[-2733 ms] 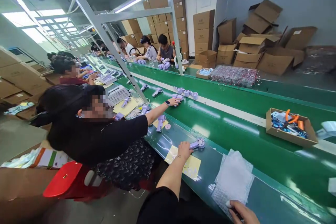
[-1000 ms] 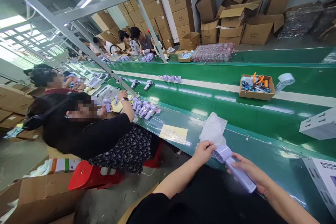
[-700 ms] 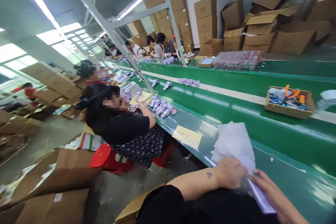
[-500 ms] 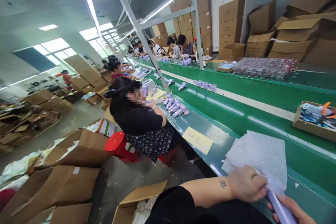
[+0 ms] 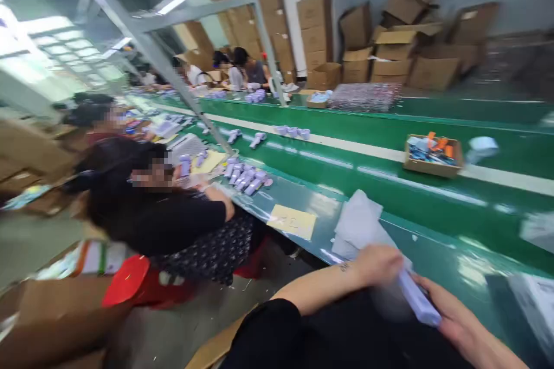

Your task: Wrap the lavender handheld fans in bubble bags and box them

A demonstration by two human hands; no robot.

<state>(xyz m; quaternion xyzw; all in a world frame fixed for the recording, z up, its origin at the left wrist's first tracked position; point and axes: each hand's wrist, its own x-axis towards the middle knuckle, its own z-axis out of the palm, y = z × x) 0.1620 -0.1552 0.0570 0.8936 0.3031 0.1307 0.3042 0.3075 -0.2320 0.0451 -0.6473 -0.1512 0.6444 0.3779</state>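
My left hand (image 5: 381, 268), on the tattooed forearm, is closed at the upper end of a long lavender plastic piece (image 5: 418, 300), its kind unclear. White translucent bag material (image 5: 392, 236) shows right by these fingers, and blur hides exactly how they grip it. My right hand (image 5: 450, 305) holds the lavender piece along its side, fingers partly behind it. The piece slants down to the right, over my dark clothing. Just beyond my left hand, white foam-like pouches (image 5: 357, 222) lie on the green bench (image 5: 320, 236).
A co-worker (image 5: 142, 202) sits to the left, beside several lavender parts (image 5: 246, 176). A yellow paper (image 5: 292, 222) lies on the bench. On the belt stand a carton of orange-handled tools (image 5: 433, 155) and lavender devices (image 5: 258, 139). A red stool (image 5: 127, 282) is at lower left.
The view has swung right, so the scene has shifted left. Bag material has come away from the pouch stack with my left hand, and the lavender piece now shows more fully.
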